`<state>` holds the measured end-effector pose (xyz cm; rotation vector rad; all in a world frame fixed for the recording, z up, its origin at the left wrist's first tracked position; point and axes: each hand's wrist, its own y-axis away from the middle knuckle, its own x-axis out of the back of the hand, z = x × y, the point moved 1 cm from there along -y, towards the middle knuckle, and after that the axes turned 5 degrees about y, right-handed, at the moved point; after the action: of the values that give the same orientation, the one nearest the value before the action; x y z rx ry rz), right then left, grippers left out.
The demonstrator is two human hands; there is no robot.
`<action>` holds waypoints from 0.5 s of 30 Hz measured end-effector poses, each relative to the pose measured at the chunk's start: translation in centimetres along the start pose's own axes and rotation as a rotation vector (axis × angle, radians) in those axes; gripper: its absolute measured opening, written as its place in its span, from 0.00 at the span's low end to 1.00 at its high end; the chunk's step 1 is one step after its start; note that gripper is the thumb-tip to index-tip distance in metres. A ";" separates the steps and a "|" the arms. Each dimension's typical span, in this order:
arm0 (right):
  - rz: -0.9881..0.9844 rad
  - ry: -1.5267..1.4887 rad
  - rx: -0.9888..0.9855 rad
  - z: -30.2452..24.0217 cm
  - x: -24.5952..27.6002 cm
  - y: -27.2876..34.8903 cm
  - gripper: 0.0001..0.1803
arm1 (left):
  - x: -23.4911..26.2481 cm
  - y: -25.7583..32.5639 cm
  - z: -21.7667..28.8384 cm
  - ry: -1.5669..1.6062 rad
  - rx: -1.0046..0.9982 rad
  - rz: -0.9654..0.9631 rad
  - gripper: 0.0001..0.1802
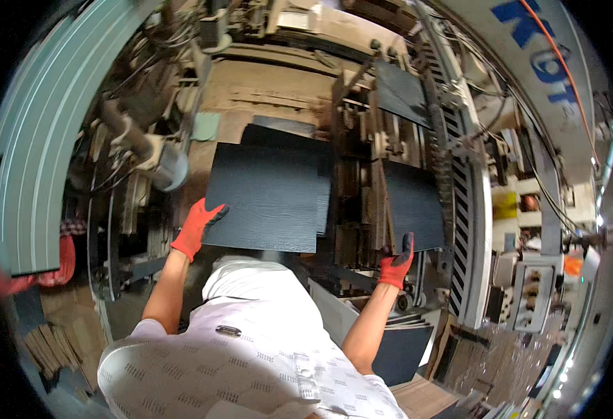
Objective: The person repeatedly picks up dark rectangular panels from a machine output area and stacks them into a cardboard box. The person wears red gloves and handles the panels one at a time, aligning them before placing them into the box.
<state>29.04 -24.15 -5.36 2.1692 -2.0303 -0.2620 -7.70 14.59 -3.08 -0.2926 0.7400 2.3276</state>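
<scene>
My left hand, in a red glove with dark fingertips, grips the left edge of a dark wood-grain panel, a digit lying over its top face. That panel lies over a stack of similar dark panels, whose edges show behind and to the right. My right hand, gloved the same way, is at the near edge of a second dark panel on the machine. Its digits are spread apart, one stretched up against that edge. Whatever the fingers do beneath either panel is hidden.
A third dark panel lies farther along the machine. A striped black-and-white rail runs down its right side. At left stand a grey-green ribbed cover and a pipe fitting. More dark boards stand below my right forearm.
</scene>
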 end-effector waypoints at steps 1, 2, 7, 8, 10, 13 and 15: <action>-0.042 -0.158 -0.092 -1.7 0.1 1.9 0.28 | -0.3 -1.2 -1.3 -0.002 -0.007 0.009 0.17; -0.066 -0.314 -0.190 -3.6 0.4 3.9 0.27 | -0.8 -2.4 -2.6 -0.006 -0.015 0.018 0.17; 0.047 -0.507 -0.142 -4.0 7.0 14.1 0.24 | -12.4 -6.3 -2.1 -0.024 -0.028 -0.301 0.18; 0.075 -0.520 -0.121 -3.9 8.0 15.8 0.24 | -14.9 -7.3 -3.2 0.008 -0.028 -0.339 0.18; 0.225 -0.371 -0.030 -3.7 9.5 18.8 0.17 | -20.5 -9.2 -5.9 0.033 -0.049 -0.396 0.17; 0.335 0.520 0.376 -3.1 14.0 23.0 0.15 | -28.5 -10.8 -9.8 -0.063 -0.159 -0.275 0.15; 0.502 0.261 0.249 -0.6 17.2 25.5 0.13 | -33.5 -12.1 -13.5 0.021 -0.135 -0.194 0.17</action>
<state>5.57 -43.04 0.85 1.6129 -2.4482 0.3329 25.60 -3.65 -6.18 -0.4303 0.5393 2.1958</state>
